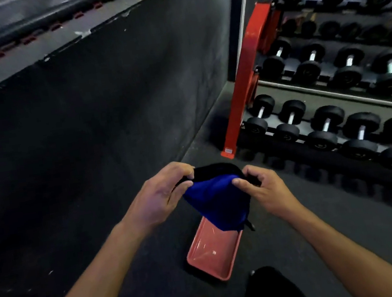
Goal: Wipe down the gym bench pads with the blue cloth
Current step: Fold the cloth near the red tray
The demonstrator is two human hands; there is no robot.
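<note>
Both hands out front — left hand [158, 199] and right hand [262, 188] pinching blue cloth [219, 201].

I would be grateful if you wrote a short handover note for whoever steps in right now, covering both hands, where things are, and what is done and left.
Left hand: pinches the upper left edge of the blue cloth.
Right hand: pinches the cloth's upper right edge; the cloth hangs spread between both hands.
Below the cloth, a pink tray lies on the dark floor. A dumbbell rack with a red frame stands to the right.
Done: cloth is in hand.
Left: no bench pads show in this view, so no wiping can be confirmed; find the bench and wipe its pads.
</note>
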